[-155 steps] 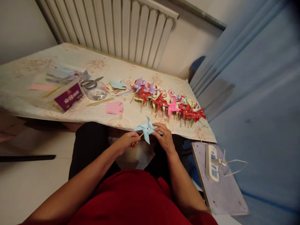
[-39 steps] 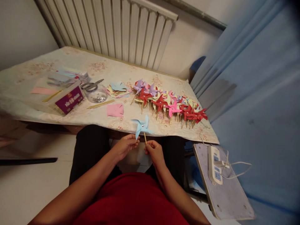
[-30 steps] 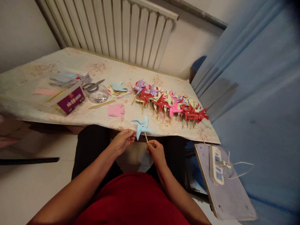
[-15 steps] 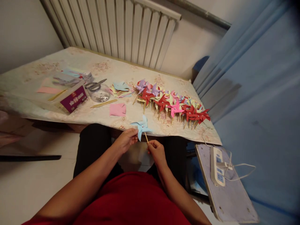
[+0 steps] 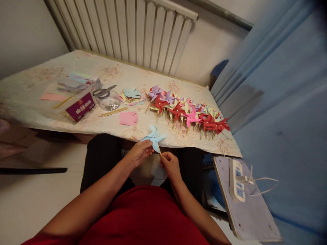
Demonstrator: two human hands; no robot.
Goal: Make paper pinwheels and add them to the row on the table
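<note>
A light blue paper pinwheel (image 5: 157, 137) with a shiny pin at its centre is held over the table's front edge. My right hand (image 5: 170, 164) pinches the lower part of its thin wooden stick between thumb and fingertips. At the pinwheel's left side, my left hand (image 5: 140, 152) has its thumb and fingers closed at a blade. A pink cut paper square (image 5: 128, 118) lies on the table just beyond my left hand. Finished pinwheels (image 5: 176, 110) in red, purple, pink and pale yellow form a long group to the right.
On the flowered tablecloth (image 5: 109, 72) are a stack of cut papers (image 5: 131, 96), a clear dish (image 5: 110, 104) of small metal pieces, scissors (image 5: 104, 92), loose sticks (image 5: 113, 112) and a purple-labelled box (image 5: 80, 108). A power strip (image 5: 237, 181) rests on a stool at the right.
The pinwheel's blades have turned on the pin, and my left fingers have shifted slightly to the right along them. My right hand keeps its hold on the stick.
</note>
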